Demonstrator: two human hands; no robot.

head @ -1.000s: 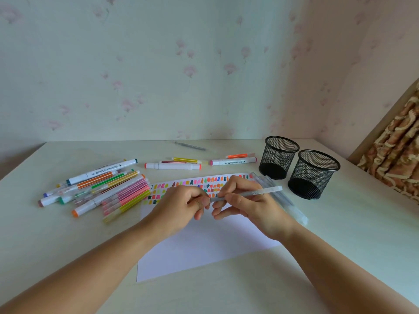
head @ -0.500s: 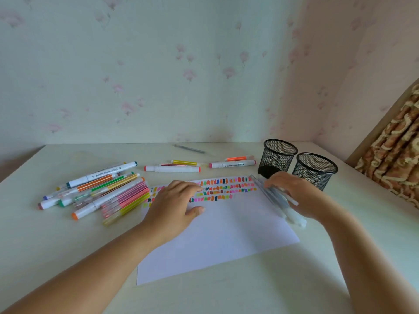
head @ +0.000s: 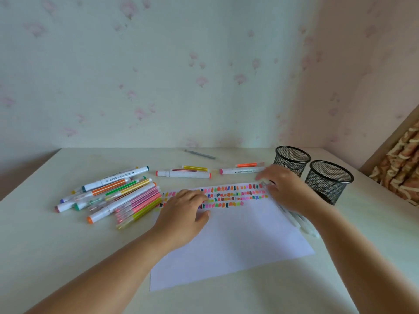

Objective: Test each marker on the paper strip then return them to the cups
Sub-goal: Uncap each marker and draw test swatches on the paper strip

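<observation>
A white paper sheet [head: 238, 245] is being held flat on the pale, smooth desk [head: 45, 245] by the left hand [head: 183, 214]. Its grip is released, with the fingers lying spread over rows of small coloured swatches [head: 229, 196]. The right hand [head: 288, 192] is being held over the sheet's right edge, just in front of a round black wire-mesh cup [head: 292, 159] and beside a second mesh cup [head: 328, 181]. Its blurred fingers are being stretched leftward, grip released. Slim clear-barrelled pens [head: 305, 224] are lying by its wrist. A heap of cylindrical markers [head: 113, 196] is lying left of the sheet, and a white marker [head: 183, 173] behind it.
</observation>
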